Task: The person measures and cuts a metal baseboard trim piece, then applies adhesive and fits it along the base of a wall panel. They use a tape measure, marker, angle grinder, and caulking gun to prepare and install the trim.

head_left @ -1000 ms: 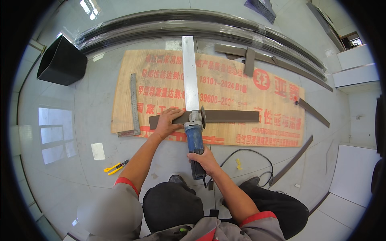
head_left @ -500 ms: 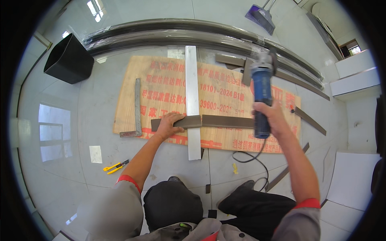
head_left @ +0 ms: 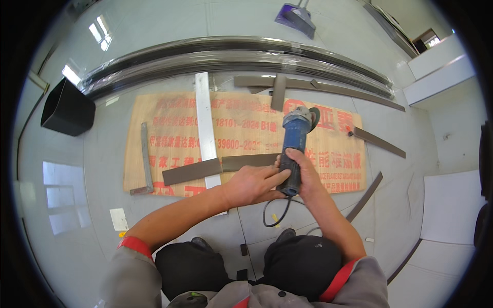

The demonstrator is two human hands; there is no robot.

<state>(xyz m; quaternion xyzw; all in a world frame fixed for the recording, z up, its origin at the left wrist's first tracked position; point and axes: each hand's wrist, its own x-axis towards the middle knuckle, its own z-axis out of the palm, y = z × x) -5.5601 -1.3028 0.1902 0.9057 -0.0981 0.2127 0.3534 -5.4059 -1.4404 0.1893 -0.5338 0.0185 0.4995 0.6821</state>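
Observation:
My right hand (head_left: 307, 172) is wrapped around the dark rear grip of a blue angle grinder (head_left: 295, 137), which stands out over the board with its disc (head_left: 314, 119) at the far end. My left hand (head_left: 250, 186) reaches across to the same grip, fingers against its left side; some fingertips are hidden behind it. Beneath lie two brown flat strips, a left one (head_left: 191, 171) and a right one (head_left: 245, 162), meeting over a silver bar (head_left: 206, 120). The right strip's far end is hidden by my hand and the grinder. The power cord (head_left: 265, 213) loops below the grip.
A printed wooden board (head_left: 134, 138) lies under the work, with a metal try square (head_left: 146, 161) on its left. Long plastic-wrapped profiles (head_left: 205, 59) run behind it. A black bin (head_left: 69, 110) lies left, a purple dustpan (head_left: 295, 18) far off. Brown offcuts (head_left: 380, 142) lie right.
My left hand has let go of the left brown strip and come over to the grinder's grip. The grinder has moved left and nearer the middle. My view has shifted; the left strip now lies slightly tilted.

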